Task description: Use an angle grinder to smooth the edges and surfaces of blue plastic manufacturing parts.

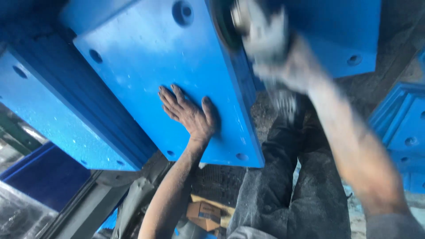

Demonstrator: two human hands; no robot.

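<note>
A thick blue plastic slab (146,66) with round holes lies on top of a stack of like slabs. My left hand (188,113) rests flat on its top face, fingers spread, near the slab's near edge. My right hand (283,57) is blurred by motion and grips a handheld power tool (254,26) with a dark round disc, held at the slab's right edge. Dust covers both hands and forearms.
More blue slabs (53,110) lie at the left, another (341,35) at the top right, and a further stack (405,132) at the far right. My dusty dark trousers (283,177) are below, with a cardboard box (203,214) on the ground.
</note>
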